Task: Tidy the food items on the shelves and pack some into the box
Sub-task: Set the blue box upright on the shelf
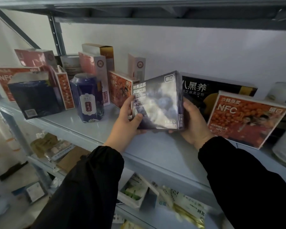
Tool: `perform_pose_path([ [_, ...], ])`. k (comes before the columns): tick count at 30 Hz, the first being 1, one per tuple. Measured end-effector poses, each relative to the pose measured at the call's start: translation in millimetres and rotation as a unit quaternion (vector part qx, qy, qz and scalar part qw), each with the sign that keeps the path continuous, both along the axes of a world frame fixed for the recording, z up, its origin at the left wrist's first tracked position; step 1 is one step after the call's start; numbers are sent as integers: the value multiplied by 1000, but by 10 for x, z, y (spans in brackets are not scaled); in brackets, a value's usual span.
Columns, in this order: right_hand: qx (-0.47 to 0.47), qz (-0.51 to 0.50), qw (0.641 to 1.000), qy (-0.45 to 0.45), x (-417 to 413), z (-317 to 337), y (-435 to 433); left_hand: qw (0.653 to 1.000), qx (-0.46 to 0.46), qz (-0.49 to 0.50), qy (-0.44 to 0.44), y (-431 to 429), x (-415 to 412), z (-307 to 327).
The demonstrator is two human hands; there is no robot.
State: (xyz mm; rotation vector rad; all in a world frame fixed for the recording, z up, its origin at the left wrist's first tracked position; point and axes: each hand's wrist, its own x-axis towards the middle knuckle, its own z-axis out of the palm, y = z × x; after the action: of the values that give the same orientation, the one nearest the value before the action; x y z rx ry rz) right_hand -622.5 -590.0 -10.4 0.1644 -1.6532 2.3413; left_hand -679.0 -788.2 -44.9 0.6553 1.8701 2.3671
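A glossy dark blue blueberry drink box (157,101) is held upright just above the grey shelf (92,128), in the middle of the view. My left hand (127,119) grips its left edge, thumb on the front face. My right hand (194,123) holds its right side and lower corner. Behind the box, an orange NFC box (119,90) stands to the left and a black sesame powder box (218,90) to the right. Another orange NFC box (244,118) leans at the right.
At the left of the shelf stand a blue tin (88,98), a dark blue box (35,98), and several pink and orange cartons (92,65). White jars (282,95) sit at the far right. Lower shelves hold packets and a small box (137,192).
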Motion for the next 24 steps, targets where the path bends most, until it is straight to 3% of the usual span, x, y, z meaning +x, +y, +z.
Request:
perform_pose_path([
  [5,32,75,997,-18,-12,-56,-25,995,-49,-90,-4,11,-4,-49],
  [10,151,157,976,-8,108,64,-184,988,-87,-117,41,47,-35,-72],
  [18,263,87,961,-18,-9,-117,23,981,-125,-138,55,67,10,-45],
  [24,207,74,975,-5,32,-156,22,979,-143,-136,53,71,155,50],
])
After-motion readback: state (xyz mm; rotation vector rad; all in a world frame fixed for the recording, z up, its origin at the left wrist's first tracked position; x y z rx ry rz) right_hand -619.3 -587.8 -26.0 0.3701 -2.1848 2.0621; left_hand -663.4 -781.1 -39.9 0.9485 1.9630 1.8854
